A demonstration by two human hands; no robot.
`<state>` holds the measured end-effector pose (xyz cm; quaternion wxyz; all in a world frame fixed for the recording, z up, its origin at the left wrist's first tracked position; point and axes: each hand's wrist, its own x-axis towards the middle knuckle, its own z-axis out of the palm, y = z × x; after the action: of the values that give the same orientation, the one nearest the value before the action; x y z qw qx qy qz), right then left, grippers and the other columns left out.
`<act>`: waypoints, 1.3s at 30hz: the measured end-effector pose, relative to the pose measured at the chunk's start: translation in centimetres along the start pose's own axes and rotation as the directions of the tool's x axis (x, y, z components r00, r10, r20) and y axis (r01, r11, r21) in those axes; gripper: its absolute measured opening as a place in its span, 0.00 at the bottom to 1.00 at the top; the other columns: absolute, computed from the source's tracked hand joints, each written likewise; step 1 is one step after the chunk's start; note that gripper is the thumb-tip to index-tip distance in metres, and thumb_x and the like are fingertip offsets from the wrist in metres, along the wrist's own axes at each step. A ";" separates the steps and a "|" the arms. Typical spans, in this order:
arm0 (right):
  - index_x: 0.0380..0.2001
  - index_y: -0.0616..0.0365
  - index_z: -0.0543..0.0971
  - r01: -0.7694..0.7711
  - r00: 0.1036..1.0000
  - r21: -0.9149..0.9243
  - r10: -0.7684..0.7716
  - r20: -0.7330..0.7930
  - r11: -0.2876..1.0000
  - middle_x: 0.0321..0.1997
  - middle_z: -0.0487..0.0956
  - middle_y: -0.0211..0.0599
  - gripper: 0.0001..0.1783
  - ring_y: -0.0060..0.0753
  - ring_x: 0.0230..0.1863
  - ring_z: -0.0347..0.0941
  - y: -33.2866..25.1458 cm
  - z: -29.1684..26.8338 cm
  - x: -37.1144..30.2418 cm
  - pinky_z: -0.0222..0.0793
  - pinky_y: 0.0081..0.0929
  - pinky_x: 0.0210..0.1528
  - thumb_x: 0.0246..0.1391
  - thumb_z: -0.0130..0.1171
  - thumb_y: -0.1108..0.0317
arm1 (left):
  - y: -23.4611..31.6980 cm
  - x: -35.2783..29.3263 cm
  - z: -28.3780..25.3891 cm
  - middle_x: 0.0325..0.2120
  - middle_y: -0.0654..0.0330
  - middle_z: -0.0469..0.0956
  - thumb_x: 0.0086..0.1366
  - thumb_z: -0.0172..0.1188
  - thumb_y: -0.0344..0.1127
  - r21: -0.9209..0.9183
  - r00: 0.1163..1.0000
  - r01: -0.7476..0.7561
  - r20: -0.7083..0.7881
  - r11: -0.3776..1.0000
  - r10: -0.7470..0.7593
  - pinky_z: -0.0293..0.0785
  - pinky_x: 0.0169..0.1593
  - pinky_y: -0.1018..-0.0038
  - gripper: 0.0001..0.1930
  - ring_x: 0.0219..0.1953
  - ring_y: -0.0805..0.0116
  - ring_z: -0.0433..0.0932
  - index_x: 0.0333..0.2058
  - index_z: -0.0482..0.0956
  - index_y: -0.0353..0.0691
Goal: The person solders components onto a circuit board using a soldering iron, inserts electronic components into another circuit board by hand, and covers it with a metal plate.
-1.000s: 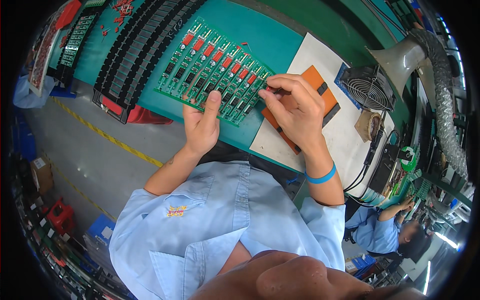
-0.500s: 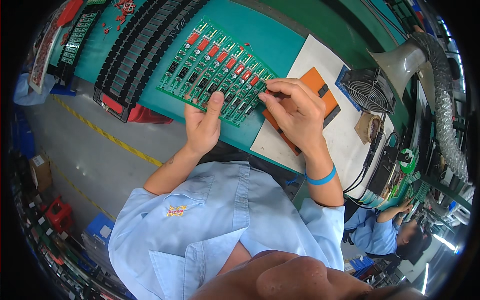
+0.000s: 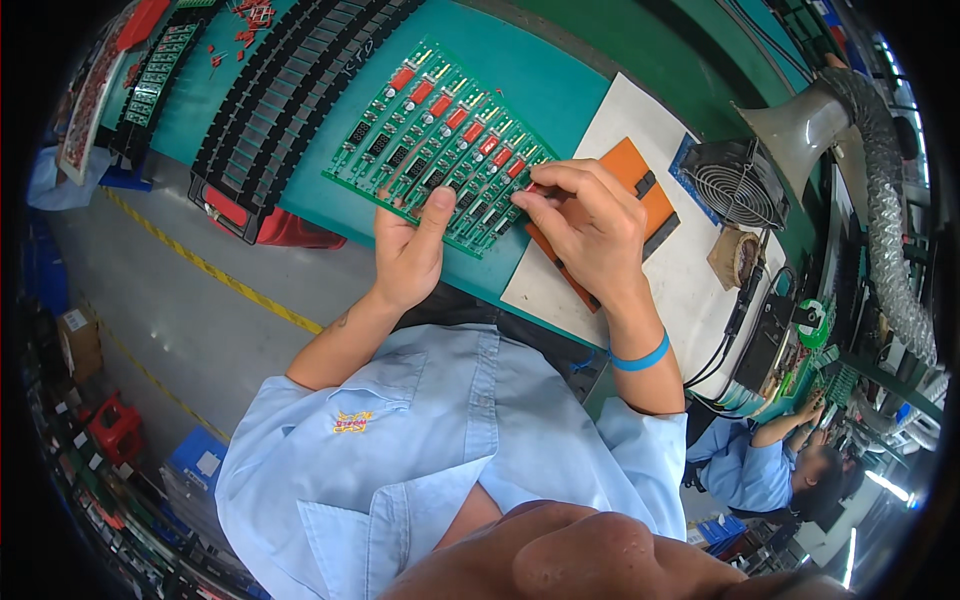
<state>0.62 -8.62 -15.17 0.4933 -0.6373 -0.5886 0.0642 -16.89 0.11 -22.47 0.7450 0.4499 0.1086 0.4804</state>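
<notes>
A green circuit board panel (image 3: 437,125) is held tilted over the teal bench top. It carries a row of red rectangular components, with black digit displays below them. My left hand (image 3: 412,250) grips its near edge, thumb on top and the other fingers mostly hidden underneath. At the panel's right end, my right hand (image 3: 598,225) is closed in a pinch. A small red component (image 3: 531,186) shows at its fingertips, partly covered by them, against the last strip of the panel.
Black slotted racks (image 3: 290,85) stand left of the panel, with loose red components (image 3: 258,14) beyond. To the right, an orange plate (image 3: 655,205) lies on a white sheet near a fan (image 3: 738,190) and a ducted hood (image 3: 805,120). A co-worker (image 3: 750,465) sits at lower right.
The panel has shifted slightly right and tilted a little in my left hand. My right fingertips have moved slightly left and down, closer onto the panel's end strip.
</notes>
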 end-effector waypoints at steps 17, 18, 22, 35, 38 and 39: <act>0.52 0.63 0.80 -0.447 0.891 0.214 0.412 0.191 0.869 0.45 0.80 0.35 0.22 0.28 0.43 0.74 0.2 -0.5 1.5 0.73 0.23 0.45 0.54 0.72 0.76 | 2.5 0.0 0.4 0.57 0.54 0.77 0.77 0.50 0.26 -0.161 0.982 0.142 -0.098 0.977 -0.159 0.79 0.57 0.73 0.22 0.54 0.69 0.81 0.66 0.62 0.40; 0.52 0.63 0.80 -0.453 0.885 0.207 0.409 0.225 0.867 0.45 0.80 0.34 0.21 0.27 0.43 0.73 0.2 -0.6 2.1 0.73 0.23 0.45 0.55 0.70 0.76 | 2.8 -0.1 0.5 0.56 0.54 0.78 0.77 0.50 0.26 -0.190 0.970 0.154 -0.159 0.970 -0.185 0.79 0.55 0.74 0.21 0.52 0.70 0.81 0.66 0.62 0.39; 0.49 0.62 0.84 -0.231 0.920 -0.152 0.267 0.286 0.961 0.43 0.84 0.35 0.16 0.26 0.42 0.74 2.2 -0.6 6.5 0.73 0.22 0.45 0.56 0.65 0.79 | 3.6 -0.3 -0.7 0.55 0.55 0.79 0.77 0.51 0.26 -0.185 0.964 0.088 -0.231 0.979 -0.130 0.79 0.54 0.75 0.20 0.51 0.71 0.81 0.65 0.63 0.39; 0.45 0.61 0.86 0.151 0.885 -0.192 -0.046 0.463 0.970 0.44 0.85 0.37 0.13 0.38 0.44 0.77 6.4 1.2 7.8 0.75 0.30 0.50 0.56 0.64 0.77 | 3.3 -0.2 -1.5 0.53 0.56 0.79 0.77 0.51 0.28 -0.113 0.977 0.068 -0.194 0.991 -0.089 0.79 0.52 0.77 0.20 0.48 0.72 0.81 0.64 0.63 0.40; 0.46 0.60 0.86 0.090 0.885 -0.282 0.053 0.463 0.955 0.46 0.85 0.38 0.15 0.41 0.46 0.77 5.5 0.5 6.9 0.75 0.32 0.53 0.54 0.64 0.77 | 3.3 -0.1 -1.7 0.53 0.56 0.79 0.77 0.52 0.28 -0.108 0.978 0.077 -0.188 0.991 -0.096 0.79 0.52 0.77 0.20 0.48 0.73 0.81 0.64 0.63 0.40; 0.46 0.60 0.86 0.083 0.888 -0.286 0.059 0.456 0.955 0.46 0.85 0.38 0.15 0.41 0.46 0.77 5.5 0.5 6.8 0.75 0.32 0.53 0.54 0.64 0.77 | 3.4 0.0 -1.6 0.53 0.56 0.79 0.77 0.52 0.28 -0.109 0.978 0.083 -0.180 0.991 -0.102 0.79 0.52 0.77 0.20 0.48 0.73 0.81 0.64 0.63 0.40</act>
<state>6.08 -1.82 -15.97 0.2386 -0.6671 -0.6953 0.1207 -19.93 1.44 -20.76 0.7749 0.3595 0.1737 0.4900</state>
